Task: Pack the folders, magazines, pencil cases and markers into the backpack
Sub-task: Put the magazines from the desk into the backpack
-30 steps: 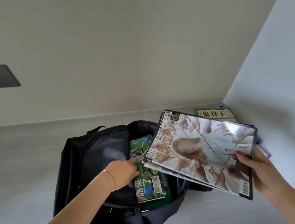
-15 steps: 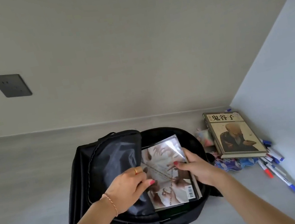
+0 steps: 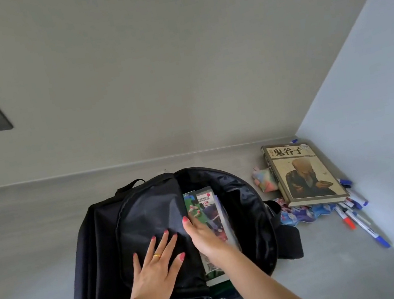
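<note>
Grey floor, backpack, markers, possibly pencil cases

A black backpack is seen lying open on the grey bench, magazines stacked flat inside its main compartment. To its right, a brown-covered book is laid over colourful pencil cases, with blue and red markers scattered against the wall.
</note>
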